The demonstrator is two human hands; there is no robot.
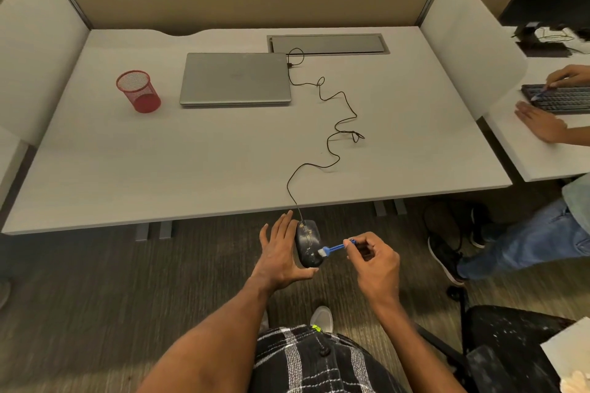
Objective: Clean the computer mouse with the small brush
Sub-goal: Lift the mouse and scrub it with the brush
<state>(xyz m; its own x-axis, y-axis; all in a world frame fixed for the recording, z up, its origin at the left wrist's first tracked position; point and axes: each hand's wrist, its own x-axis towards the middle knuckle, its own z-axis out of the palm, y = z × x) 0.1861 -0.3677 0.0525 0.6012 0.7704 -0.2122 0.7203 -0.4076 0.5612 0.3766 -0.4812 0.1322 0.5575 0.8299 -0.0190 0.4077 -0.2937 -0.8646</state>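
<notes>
A black computer mouse [307, 241] with pale specks on its top is held in the air below the desk's front edge, over the carpet. My left hand [279, 252] cradles it from the left and underneath, fingers stretched along its side. My right hand [375, 257] pinches the handle of a small blue brush [335, 247]. The brush's white bristles rest on the mouse's lower right part. The mouse's black cable [332, 137] runs up over the desk to the closed laptop.
On the grey desk [191, 169] lie a closed silver laptop [236, 78] and a red mesh cup [139, 91]. Another person sits at the right, hands on a keyboard [558, 99]. A dark chair [504, 344] stands at lower right.
</notes>
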